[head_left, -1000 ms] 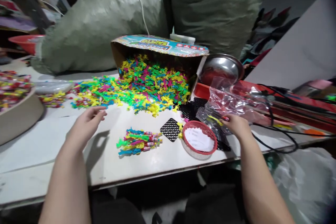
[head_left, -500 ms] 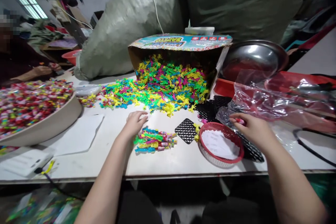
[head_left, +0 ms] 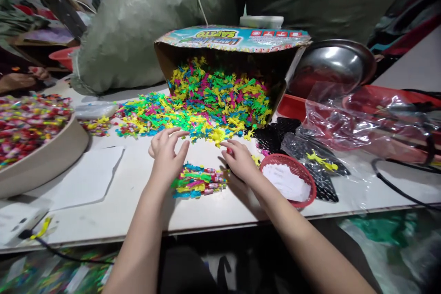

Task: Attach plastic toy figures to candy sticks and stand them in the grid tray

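Note:
A heap of small bright plastic figures (head_left: 206,105) spills from a tipped cardboard box (head_left: 234,41) onto the white table (head_left: 213,211). My left hand (head_left: 167,154) hovers at the heap's near edge with fingers spread and nothing in it. Just below it lies a small bundle of coloured pieces (head_left: 200,181). My right hand (head_left: 241,163) rests to the right of the bundle, fingers curled, with a small red piece (head_left: 229,150) pinched at its fingertips. A red mesh basket (head_left: 303,197) holding white paper sits beside that hand.
A round tray of wrapped candies (head_left: 44,161) stands at the left, with a white sheet (head_left: 89,174) beside it. Black mesh pieces (head_left: 320,183), clear bags (head_left: 361,119), a steel bowl (head_left: 334,62) and a black cable (head_left: 396,186) crowd the right. Green sacks (head_left: 148,18) stand behind. Another person's hand (head_left: 34,73) shows at the far left.
My right hand has moved left from the plastic bags to the bundle, covering the black mesh square. My left hand has moved up from the bundle to the heap's edge.

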`<state>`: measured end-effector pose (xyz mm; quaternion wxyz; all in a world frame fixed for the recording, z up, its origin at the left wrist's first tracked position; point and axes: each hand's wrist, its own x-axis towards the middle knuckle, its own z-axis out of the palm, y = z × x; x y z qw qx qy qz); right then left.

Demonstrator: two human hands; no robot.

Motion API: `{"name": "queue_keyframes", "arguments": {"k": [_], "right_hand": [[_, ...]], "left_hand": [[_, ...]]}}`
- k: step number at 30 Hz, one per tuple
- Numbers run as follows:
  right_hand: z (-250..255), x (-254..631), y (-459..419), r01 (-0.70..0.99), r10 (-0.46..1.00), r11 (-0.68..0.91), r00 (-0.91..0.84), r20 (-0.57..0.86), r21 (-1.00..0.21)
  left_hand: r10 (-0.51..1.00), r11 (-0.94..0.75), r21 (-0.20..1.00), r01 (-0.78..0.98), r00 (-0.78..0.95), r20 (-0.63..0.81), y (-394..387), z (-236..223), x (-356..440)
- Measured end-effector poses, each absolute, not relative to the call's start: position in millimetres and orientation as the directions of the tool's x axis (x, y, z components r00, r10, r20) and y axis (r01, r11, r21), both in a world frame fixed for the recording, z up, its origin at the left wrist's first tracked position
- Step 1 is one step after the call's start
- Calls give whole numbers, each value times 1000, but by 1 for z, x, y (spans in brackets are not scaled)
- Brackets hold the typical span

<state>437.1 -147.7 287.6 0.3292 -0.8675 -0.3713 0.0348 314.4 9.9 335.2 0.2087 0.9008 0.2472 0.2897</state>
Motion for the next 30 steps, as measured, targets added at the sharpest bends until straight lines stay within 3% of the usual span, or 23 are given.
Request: {"name": "queue_keyframes", "arguments": {"k": [5, 10, 13, 15, 17, 20, 22, 26, 30], "right_hand": [[282, 452, -104, 571, 610, -698, 791, 59, -432], [292, 450, -101, 583, 618, -697, 784, 63, -416], [312, 440, -119, 657, 681, -620, 722, 121, -429], [329, 426, -134, 736, 723, -534, 653, 227, -416], [344, 410, -147, 808, 738, -470, 581, 344, -356], [355, 393, -153, 866, 752, -432, 501, 429, -253], [355, 390, -151, 869, 759, -436, 494, 424, -233], [349, 398, -148, 855, 744, -455, 518, 421, -247], [349, 397, -153, 919, 814, -278, 380, 439, -280]], "left_hand": [[634, -745, 572, 344, 631, 447, 29, 338, 298], [667, -707, 647, 287, 575, 474, 26, 350, 290], [689, -638, 738, 221, 593, 418, 15, 356, 293], [704, -484, 868, 112, 639, 310, 3, 360, 298], [686, -224, 974, 17, 713, 146, -14, 361, 304], [559, 102, 995, -13, 828, -46, -38, 359, 315], [496, 184, 983, -18, 865, -77, -47, 354, 322], [552, 205, 978, -47, 830, -75, -43, 342, 329], [460, 364, 929, -68, 881, -115, -39, 342, 330]]}}
